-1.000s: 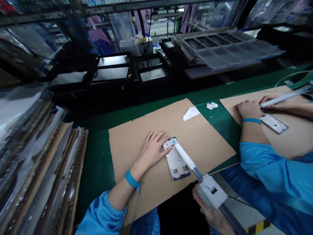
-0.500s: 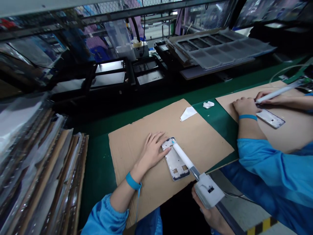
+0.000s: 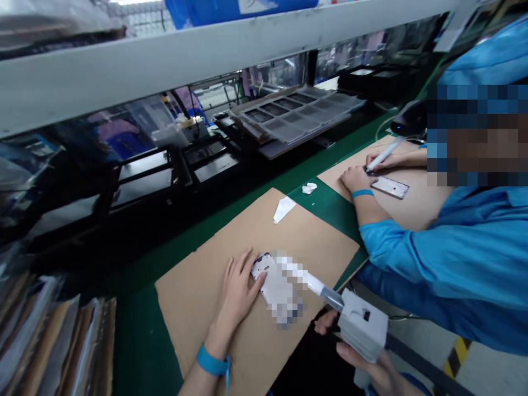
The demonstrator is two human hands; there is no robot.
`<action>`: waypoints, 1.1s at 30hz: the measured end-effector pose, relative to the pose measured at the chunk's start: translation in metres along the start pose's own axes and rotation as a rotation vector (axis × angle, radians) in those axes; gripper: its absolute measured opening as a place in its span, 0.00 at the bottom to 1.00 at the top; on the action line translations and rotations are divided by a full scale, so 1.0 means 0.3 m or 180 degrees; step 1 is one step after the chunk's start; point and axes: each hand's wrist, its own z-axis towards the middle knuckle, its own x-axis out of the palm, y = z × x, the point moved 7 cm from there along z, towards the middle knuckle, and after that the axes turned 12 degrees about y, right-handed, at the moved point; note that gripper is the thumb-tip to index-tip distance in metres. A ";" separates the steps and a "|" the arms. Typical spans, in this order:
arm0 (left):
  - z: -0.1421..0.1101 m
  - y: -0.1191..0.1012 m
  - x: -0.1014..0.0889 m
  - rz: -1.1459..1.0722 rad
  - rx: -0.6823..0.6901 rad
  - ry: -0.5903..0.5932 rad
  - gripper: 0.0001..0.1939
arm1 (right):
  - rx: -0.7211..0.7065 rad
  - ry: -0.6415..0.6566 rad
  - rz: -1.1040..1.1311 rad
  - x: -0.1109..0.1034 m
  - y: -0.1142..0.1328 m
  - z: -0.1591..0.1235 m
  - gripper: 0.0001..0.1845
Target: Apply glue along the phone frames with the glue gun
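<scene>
Basically, my L hand [image 3: 239, 286] lies open w/ thumb on the phone mid-frame [image 3: 274, 287], prob. steadying it on the cardboard sheet [image 3: 198, 291], lower ctr of the pic, while my R hand [image 3: 366, 364] grips the cartridge dispensing gun [image 3: 365, 324], prob. for aim.

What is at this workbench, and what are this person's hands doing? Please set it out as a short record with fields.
Left hand: fingers spread, thumb over the edge of a pale flat frame
Right hand: grips a long white tool from below
Tool's front end: blurred, contact with the frame unclear
Underneath: cardboard sheet on a green table
Scraps: white piece on the cardboard, crumpled one on the table
Left side: layered stack
Right side: co-worker's hands, similar tool, second frame
</scene>
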 end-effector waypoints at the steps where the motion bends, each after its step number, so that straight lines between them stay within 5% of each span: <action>1: -0.008 -0.016 -0.017 0.0036 0.0032 -0.0135 0.25 | 0.0054 0.0015 0.0199 -0.021 -0.011 0.001 0.15; 4: -0.057 -0.135 -0.045 0.0181 0.0509 -0.0374 0.20 | 0.0056 -0.0028 0.0403 -0.086 -0.009 0.082 0.19; 7: -0.125 -0.269 -0.007 0.0465 0.1221 -0.0101 0.18 | -0.0212 -0.0247 0.0513 -0.143 0.022 0.253 0.26; 9: -0.147 -0.294 0.018 0.0785 0.1424 0.0022 0.21 | -0.0297 -0.0380 0.0793 -0.164 0.029 0.366 0.33; 12: -0.097 -0.206 0.015 0.1203 0.1099 0.0126 0.29 | -0.0304 -0.0520 0.1231 -0.166 0.024 0.460 0.41; 16: 0.004 0.005 -0.059 0.1412 -0.0100 0.0175 0.39 | -0.0170 -0.0758 0.1492 -0.164 0.006 0.457 0.41; 18: 0.007 0.051 -0.058 0.1324 -0.0289 0.0400 0.39 | -0.0069 -0.0750 0.1579 -0.160 0.000 0.450 0.42; 21: -0.057 0.043 -0.003 0.1213 -0.0264 0.0675 0.38 | -0.0036 -0.0685 0.1635 -0.157 0.007 0.454 0.44; 26: -0.177 -0.005 0.094 0.1203 -0.0368 0.0584 0.42 | 0.0003 -0.0710 0.1722 -0.177 0.039 0.443 0.38; 33: -0.123 -0.033 0.072 0.0873 0.0100 0.0396 0.41 | -0.0133 -0.0292 0.1716 -0.170 0.129 0.515 0.34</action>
